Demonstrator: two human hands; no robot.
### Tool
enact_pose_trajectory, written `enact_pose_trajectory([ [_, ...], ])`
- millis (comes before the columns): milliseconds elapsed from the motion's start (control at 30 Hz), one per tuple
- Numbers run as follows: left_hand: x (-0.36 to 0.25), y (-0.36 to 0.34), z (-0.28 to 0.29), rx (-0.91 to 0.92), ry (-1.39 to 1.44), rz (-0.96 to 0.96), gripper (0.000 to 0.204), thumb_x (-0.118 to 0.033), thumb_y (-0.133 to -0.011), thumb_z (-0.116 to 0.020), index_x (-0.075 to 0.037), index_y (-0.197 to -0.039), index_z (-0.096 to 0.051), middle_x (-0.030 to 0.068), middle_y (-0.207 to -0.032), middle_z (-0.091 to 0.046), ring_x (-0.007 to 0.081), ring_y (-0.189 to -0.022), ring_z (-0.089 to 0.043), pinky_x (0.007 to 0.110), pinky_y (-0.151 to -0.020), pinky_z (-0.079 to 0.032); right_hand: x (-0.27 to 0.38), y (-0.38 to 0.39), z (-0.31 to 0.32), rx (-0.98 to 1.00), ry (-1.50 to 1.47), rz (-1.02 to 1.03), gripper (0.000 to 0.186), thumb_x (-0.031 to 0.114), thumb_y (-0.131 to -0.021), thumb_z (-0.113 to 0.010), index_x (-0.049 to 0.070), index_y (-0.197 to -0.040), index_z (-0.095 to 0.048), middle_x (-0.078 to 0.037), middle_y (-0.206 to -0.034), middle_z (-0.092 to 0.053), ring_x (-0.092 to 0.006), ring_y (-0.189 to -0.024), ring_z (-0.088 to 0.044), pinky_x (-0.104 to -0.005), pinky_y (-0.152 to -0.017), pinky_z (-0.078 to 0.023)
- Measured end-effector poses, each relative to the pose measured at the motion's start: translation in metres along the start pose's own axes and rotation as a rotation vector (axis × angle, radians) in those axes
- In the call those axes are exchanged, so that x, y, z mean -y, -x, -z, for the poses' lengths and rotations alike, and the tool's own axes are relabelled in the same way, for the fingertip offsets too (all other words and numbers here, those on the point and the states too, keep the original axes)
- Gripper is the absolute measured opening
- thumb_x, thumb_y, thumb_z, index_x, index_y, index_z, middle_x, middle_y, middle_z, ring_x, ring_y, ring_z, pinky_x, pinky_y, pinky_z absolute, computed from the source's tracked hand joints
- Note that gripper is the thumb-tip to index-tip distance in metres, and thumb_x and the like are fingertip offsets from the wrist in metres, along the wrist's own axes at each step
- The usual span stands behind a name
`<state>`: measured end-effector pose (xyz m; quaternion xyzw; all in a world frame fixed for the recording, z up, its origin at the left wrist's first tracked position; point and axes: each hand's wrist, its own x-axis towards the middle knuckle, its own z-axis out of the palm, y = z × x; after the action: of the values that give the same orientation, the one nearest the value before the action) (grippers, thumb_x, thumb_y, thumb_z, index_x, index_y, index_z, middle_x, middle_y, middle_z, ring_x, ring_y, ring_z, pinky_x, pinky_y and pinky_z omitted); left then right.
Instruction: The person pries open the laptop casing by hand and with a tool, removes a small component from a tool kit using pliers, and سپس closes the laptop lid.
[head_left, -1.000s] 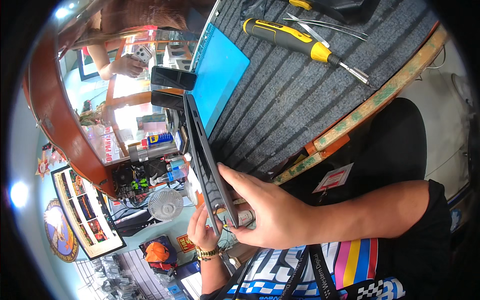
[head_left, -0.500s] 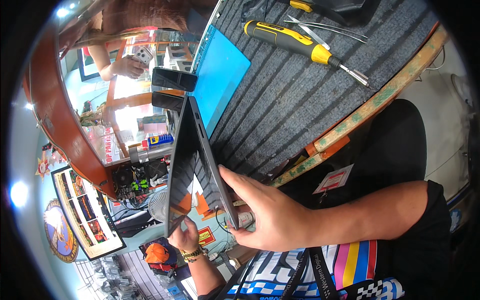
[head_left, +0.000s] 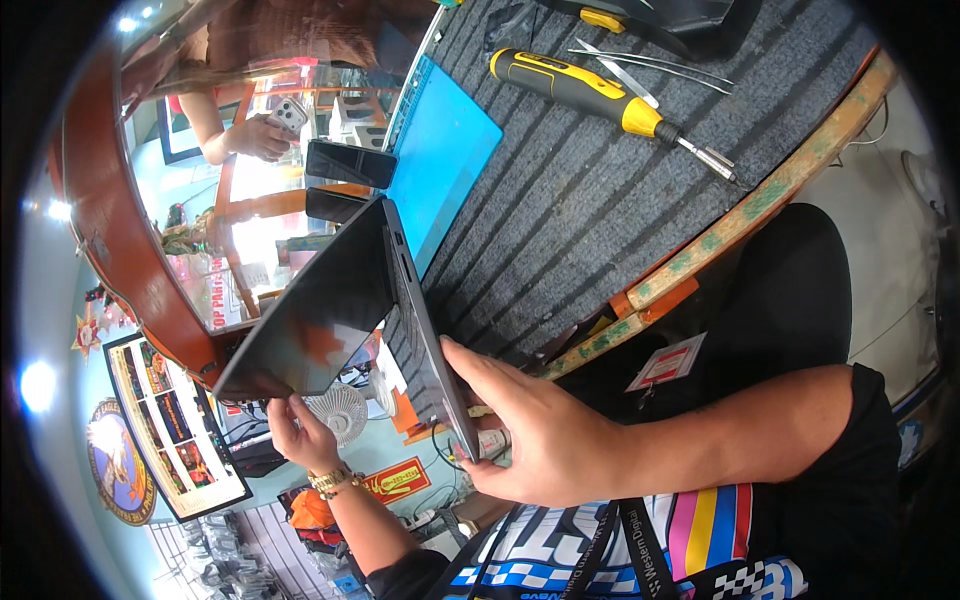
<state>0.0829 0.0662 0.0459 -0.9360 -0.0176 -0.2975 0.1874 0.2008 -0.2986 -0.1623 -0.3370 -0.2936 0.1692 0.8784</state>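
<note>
Tilted up on its side, a thin dark laptop (head_left: 312, 310) hangs partly unfolded in front of me, its glossy black screen towards the lower middle. My left hand (head_left: 303, 438), with a gold watch on the wrist, pinches the outer edge of the lid between thumb and fingers. My right hand (head_left: 540, 430) grips the laptop's base (head_left: 432, 340) near its end, with fingers on one side and the thumb tip at the lower corner. The ports along the base's side edge face up. Part of the keyboard side is hidden from this angle.
On the ribbed grey bench mat (head_left: 560, 200) lie a yellow-and-black screwdriver (head_left: 580, 92) and tweezers (head_left: 680, 66). A blue work mat (head_left: 445, 150) is beside the laptop, near two dark phones (head_left: 350, 163). Another person's hand (head_left: 258, 138) holds a phone beyond. A fan (head_left: 340, 413) stands behind.
My left hand has swung the laptop lid outward to the left, so the lid and base are wider apart. My right hand has stayed nearly still on the base.
</note>
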Motion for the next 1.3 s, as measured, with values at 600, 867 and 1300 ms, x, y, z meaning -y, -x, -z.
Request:
enact_pose_trajectory([
  [600, 0.066, -0.118, -0.089, -0.045, 0.290, 0.248, 0.033, -0.016, -0.113, -0.074, 0.007, -0.135, -0.074, 0.0106, -0.120, -0.081, 0.0114, -0.104, -0.073, 0.027, -0.091, -0.060, 0.002, 0.002, -0.003, 0.003, -0.023, -0.027, 0.103, 0.000, -0.088, -0.083, -0.016, -0.169, -0.022, -0.042, -0.159, -0.046, -0.0514, -0.131, -0.067, -0.0469, -0.105, -0.059],
  [867, 0.046, -0.124, -0.090, -0.123, 0.395, 0.299, 0.031, -0.012, -0.111, -0.075, 0.006, -0.137, -0.074, 0.0117, -0.122, -0.081, 0.0133, -0.105, -0.076, 0.028, -0.092, -0.061, -0.001, 0.002, -0.005, -0.005, -0.015, -0.034, 0.103, 0.002, -0.088, -0.083, -0.016, -0.169, -0.022, -0.042, -0.159, -0.047, -0.0527, -0.135, -0.064, -0.0480, -0.108, -0.058],
  [1300, -0.208, -0.102, -0.020, 0.354, 0.653, -0.029, 0.049, -0.036, -0.096, -0.084, 0.004, -0.123, -0.073, 0.0148, -0.110, -0.072, 0.0237, -0.099, -0.071, 0.033, -0.080, -0.057, 0.016, -0.004, -0.014, 0.067, 0.035, -0.073, 0.106, 0.002, -0.090, -0.086, -0.012, -0.171, -0.020, -0.036, -0.161, -0.043, -0.0471, -0.144, -0.060, -0.0435, -0.114, -0.058],
])
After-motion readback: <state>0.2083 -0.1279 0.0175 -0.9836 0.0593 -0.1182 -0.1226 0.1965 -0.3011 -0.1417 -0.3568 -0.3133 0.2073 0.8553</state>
